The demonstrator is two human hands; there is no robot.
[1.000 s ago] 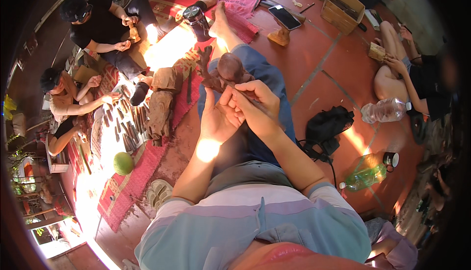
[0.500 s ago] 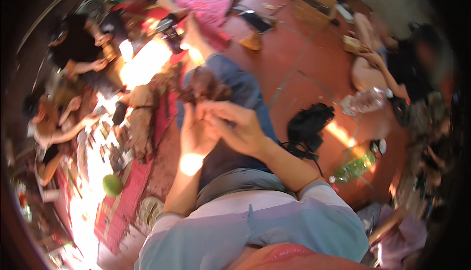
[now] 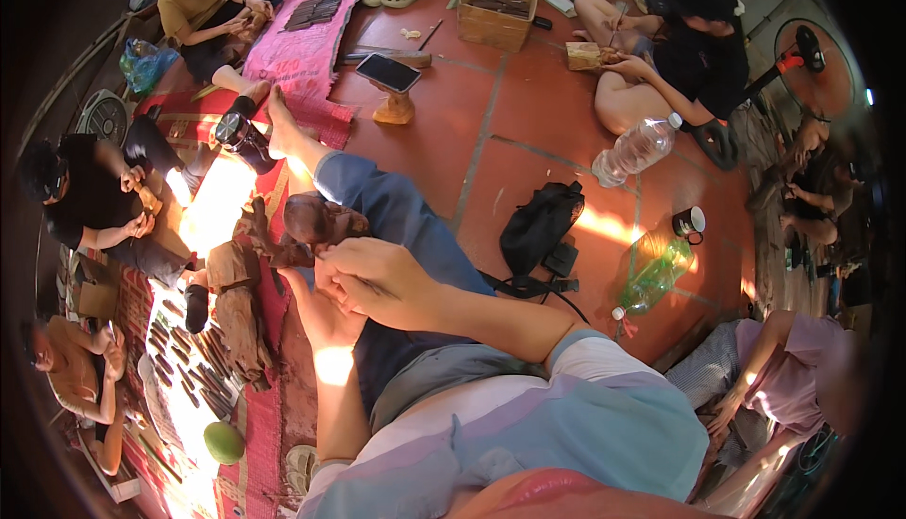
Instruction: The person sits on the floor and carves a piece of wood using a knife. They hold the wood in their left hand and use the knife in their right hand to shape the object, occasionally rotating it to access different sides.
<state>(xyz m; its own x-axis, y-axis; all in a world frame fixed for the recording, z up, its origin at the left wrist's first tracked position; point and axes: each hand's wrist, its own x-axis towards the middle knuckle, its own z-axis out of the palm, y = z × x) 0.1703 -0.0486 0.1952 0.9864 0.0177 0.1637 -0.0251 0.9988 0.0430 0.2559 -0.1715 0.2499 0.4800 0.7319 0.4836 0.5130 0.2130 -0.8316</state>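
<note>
A reddish-brown carved wooden figure (image 3: 311, 221) with a rounded head sits just beyond my hands, beside my blue trouser leg. My right hand (image 3: 387, 280) is closed in a pinch close to its lower edge; whatever the fingers hold is too small to make out. Below it, my left hand (image 3: 328, 316) lies palm up, its thumb stretched toward the figure. Its other fingers meet the right hand's fingertips and are partly hidden behind them. A patch of sunlight falls on the left wrist.
Wood blocks (image 3: 236, 302) and a green round fruit (image 3: 225, 443) lie left on a red mat (image 3: 260, 425). To the right are a black bag (image 3: 540, 228), clear bottle (image 3: 637, 149) and green bottle (image 3: 658, 276). A phone on a wooden stand (image 3: 394, 108) is ahead. Other people sit around, some holding wood.
My view has swung, so the figure and both hands appear further left. The blur has cleared. The right hand stays closed against the left hand, near the figure.
</note>
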